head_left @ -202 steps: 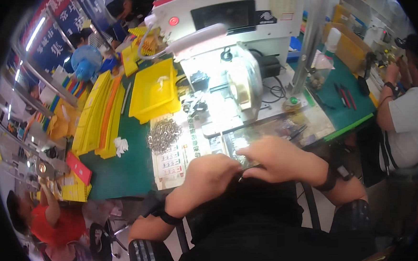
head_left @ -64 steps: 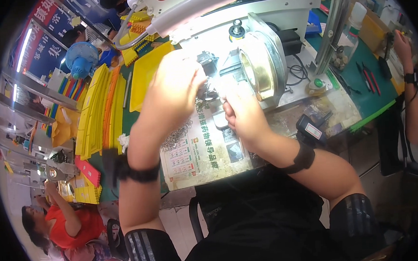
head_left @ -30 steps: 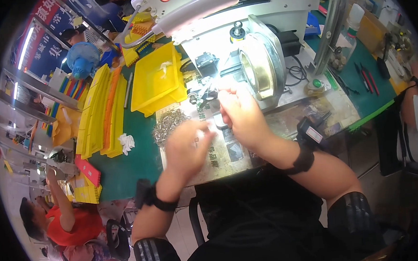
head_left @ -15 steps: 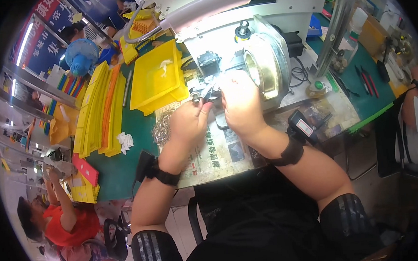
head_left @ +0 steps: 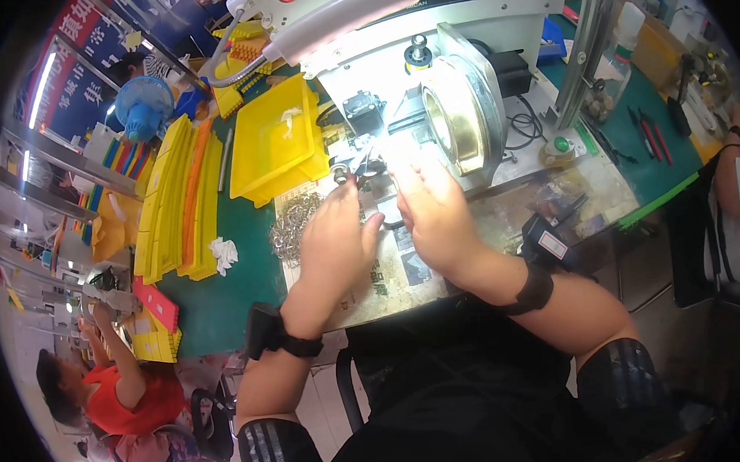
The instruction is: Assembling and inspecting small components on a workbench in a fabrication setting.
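- The left hand [head_left: 334, 242] has a slack grip, thumb spread away from the fingers, its fingertips just beside a small metal fixture [head_left: 369, 161] on the white machine [head_left: 351, 67].
- The right hand [head_left: 439, 218] reaches up near the gold-lined wheel [head_left: 455, 131]; glare washes out its fingertips, so I can't tell whether that grip has closed on anything.
- A heap of metal pieces [head_left: 288, 229] lies on a printed sheet [head_left: 341, 316] on the green worktop [head_left: 226, 307], just left of the left hand.
- Beyond the heap stands a yellow bin [head_left: 286, 178].
- A white lamp [head_left: 344, 17] hangs over the fixture.
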`<state>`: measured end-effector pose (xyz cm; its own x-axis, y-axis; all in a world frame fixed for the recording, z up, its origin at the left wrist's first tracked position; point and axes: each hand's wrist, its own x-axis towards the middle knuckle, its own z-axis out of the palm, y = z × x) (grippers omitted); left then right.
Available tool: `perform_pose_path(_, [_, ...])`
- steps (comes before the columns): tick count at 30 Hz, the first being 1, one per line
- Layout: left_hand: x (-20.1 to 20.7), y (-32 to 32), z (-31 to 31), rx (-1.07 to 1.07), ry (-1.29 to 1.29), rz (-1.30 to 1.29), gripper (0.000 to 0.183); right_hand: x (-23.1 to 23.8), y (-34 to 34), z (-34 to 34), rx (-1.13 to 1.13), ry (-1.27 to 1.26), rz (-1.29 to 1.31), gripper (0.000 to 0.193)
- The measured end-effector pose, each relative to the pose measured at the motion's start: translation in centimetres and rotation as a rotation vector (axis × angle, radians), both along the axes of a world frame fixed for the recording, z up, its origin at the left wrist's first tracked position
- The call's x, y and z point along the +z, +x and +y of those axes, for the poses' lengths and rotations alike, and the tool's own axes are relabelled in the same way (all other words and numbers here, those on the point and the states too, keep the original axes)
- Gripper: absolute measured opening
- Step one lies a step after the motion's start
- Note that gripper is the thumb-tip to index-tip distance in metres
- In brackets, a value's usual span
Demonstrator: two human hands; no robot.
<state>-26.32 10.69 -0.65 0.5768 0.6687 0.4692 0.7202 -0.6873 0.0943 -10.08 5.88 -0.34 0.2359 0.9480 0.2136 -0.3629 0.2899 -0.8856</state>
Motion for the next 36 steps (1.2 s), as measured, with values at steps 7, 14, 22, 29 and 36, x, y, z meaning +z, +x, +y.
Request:
perform_pose_path(7, [5.5, -0.8, 3.3, 0.046, -0.132, -0.472, 0.036, -0.6, 1.2, 0.8, 0.252, -0.353, 0.379, 0.017])
perform_pose_path(14, [7.1, 3.3, 11.3, -0.493, -0.979, -0.490, 0.026, 0.6, 0.9, 6.3, 0.128, -0.374, 0.310, 0.011])
perform_pose_path(22, [10.5, 3.6, 5.4, -0.318, 0.150, -0.246, 0.007, -0.2, 2.3, -0.2, 0.187, -0.375, 0.158, 0.025])
perform_pose_path(29, [1.9, 3.2, -1.7, -0.346, 0.330, -0.264, 0.020, -0.4, 5.6, -5.0, 0.204, -0.036, -0.759, 0.018])
perform_pose_path(36, [2.6, 4.0, -2.3, -0.192, 0.125, -0.065, 0.013, -0.8, 7.1, -4.7, 0.092, 0.275, -1.315, 0.031])
